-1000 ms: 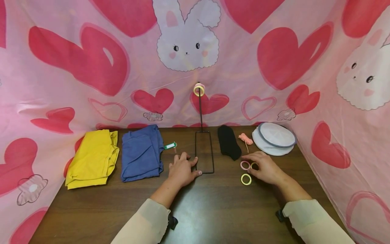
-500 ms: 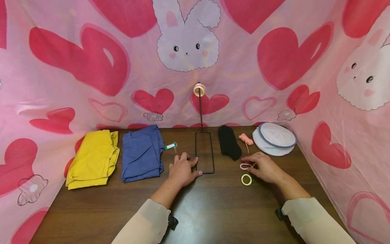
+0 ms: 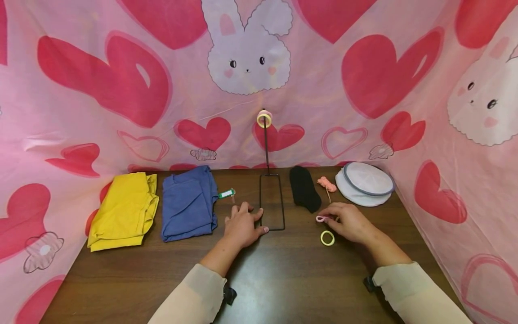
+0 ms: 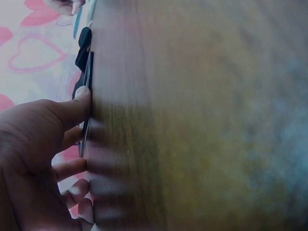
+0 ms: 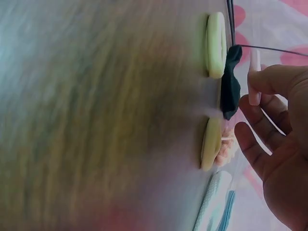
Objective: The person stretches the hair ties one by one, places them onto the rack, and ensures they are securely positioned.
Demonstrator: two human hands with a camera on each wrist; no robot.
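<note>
A black wire stand (image 3: pixel 282 202) has its rectangular base flat on the brown table, and pink and yellow rings (image 3: pixel 264 126) hang at the top of its post. My left hand (image 3: pixel 242 227) rests at the base's near left corner, thumb and forefinger spread and touching the wire. Between thumb and fingertip, my right hand (image 3: pixel 353 222) pinches a pink ring (image 5: pixel 255 72), raised off the table. On the tabletop just in front of that hand lies a pale yellow ring (image 3: pixel 327 244). Another, deeper yellow ring (image 5: pixel 210 144) shows in the right wrist view and is mostly hidden from above.
Beyond my right hand lie a black sock (image 3: pixel 305 189), a bundle of coral yarn (image 3: pixel 326 183) and a white round folded item with grey rim (image 3: pixel 368 179). Leftward are blue folded cloth (image 3: pixel 188 204), yellow folded cloth (image 3: pixel 123 211) and a green key tag (image 3: pixel 226 194). Patterned pink sheets (image 3: pixel 311 90) enclose the table.
My right fingers have tipped the pink ring up off the table and moved it slightly left. My left hand stays in place on the stand's base.
</note>
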